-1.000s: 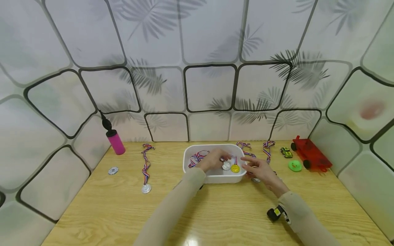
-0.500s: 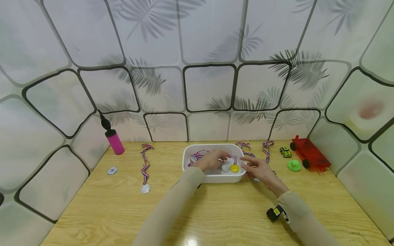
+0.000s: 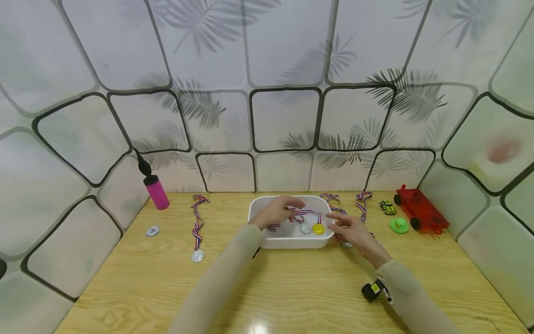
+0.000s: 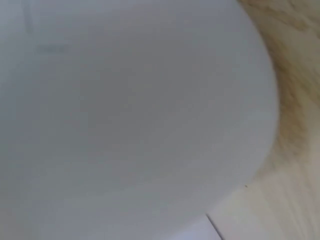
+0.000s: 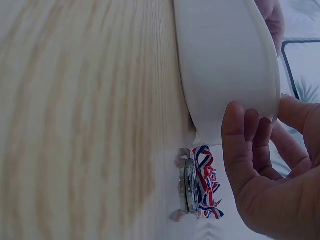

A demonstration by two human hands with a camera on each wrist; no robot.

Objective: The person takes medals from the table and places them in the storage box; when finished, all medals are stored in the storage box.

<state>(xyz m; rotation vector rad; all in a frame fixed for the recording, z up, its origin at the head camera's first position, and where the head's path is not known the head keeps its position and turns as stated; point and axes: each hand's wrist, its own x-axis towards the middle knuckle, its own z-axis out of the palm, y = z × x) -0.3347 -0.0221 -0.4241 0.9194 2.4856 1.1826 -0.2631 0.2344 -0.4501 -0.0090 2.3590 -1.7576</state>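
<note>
Bare desk (image 3: 292, 287) in front of the white bin (image 3: 288, 242) leaves wide passage. A medal (image 5: 190, 186) crowds the bin's right wall, seemingly touching it; another medal (image 3: 198, 255) lies well left, with open wood between.

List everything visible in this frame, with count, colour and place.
table: one, light wood.
tub: one, white, table centre.
medals in tub: silver and gold, striped ribbons.
medals on table: one silver at left; one beside the tub's right end; more ribbons behind the tub.
pump: one, pink and black, far left.
token: one, silver, left edge.
truck: one, red, far right.
car: one, yellow-green.
duck: one, green.
left hand: over tub, pinches a ribbon.
right hand: open, at tub's right end.
</note>
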